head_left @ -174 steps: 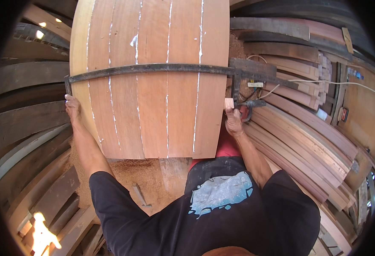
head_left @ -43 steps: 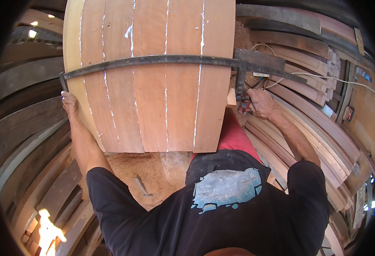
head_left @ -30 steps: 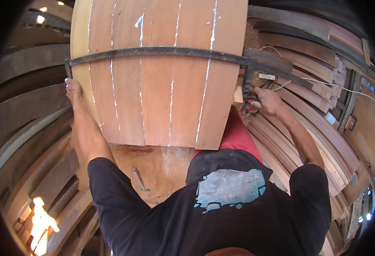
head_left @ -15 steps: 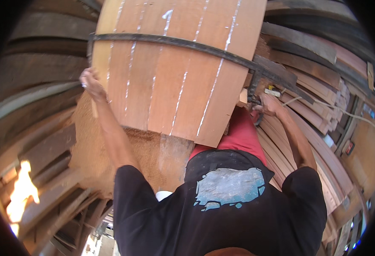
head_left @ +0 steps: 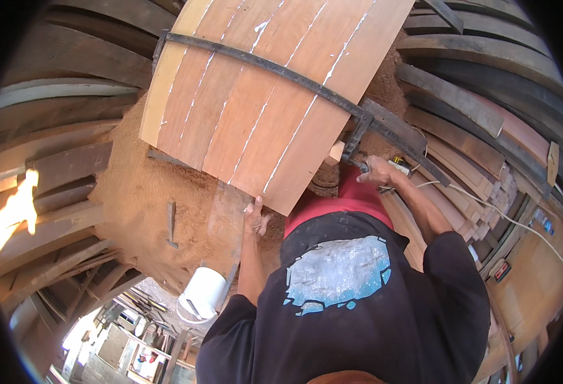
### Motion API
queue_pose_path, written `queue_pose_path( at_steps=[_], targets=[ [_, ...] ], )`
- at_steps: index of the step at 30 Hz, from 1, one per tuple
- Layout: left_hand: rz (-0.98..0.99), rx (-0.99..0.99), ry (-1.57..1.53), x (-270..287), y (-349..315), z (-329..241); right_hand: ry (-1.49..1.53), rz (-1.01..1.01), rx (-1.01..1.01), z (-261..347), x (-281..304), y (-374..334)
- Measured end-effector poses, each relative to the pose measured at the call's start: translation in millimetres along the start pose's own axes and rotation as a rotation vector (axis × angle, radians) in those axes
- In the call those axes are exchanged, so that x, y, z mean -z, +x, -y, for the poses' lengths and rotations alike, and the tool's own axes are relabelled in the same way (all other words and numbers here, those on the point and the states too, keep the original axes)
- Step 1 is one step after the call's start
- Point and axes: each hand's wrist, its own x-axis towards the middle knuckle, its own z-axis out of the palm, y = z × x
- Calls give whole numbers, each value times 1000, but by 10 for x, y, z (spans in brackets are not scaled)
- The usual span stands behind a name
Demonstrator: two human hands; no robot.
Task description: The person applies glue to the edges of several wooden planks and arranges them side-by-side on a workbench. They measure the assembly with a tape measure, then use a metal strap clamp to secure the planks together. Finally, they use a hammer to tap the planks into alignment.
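A wide panel of glued wooden boards (head_left: pixel 230 105), with white glue lines along its seams, lies in front of me. Across its top runs a dark metal bar clamp (head_left: pixel 256 61), its jaw (head_left: pixel 357 136) at the panel's right edge. My right hand (head_left: pixel 379 171) is closed around the clamp's screw handle (head_left: pixel 358 165). At the panel's near edge is my left hand (head_left: pixel 254 217), fingers apart, its fingertips by the end of the boards. A small wood block (head_left: pixel 334 153) sits between the clamp jaw and the panel edge.
Sawdust (head_left: pixel 134 192) covers the floor on the left, where a hammer (head_left: pixel 172 224) lies. A white bucket (head_left: pixel 203 292) stands near my left elbow. Stacked planks (head_left: pixel 464 144) line the right, with a yellow tape measure (head_left: pixel 399 165) and a pale cord (head_left: pixel 486 203) nearby.
My left hand has come from the panel's left side to its near edge. My right hand stays at the clamp handle. The view has turned, showing the bucket and hammer.
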Motion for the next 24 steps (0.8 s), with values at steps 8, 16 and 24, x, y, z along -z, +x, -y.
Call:
queue_pose_path(
  at_steps=[8,16,24],
  targets=[
    [83,-280,-157,-129,156,239,-345,-599,163,19,-521,-280],
    [63,-417,-84,-96,310,360,-273,-446,-1,-53,-463,-69],
    [-17,-408,-7,27,422,467,-6,58,108,-272,-131,157]
  ],
)
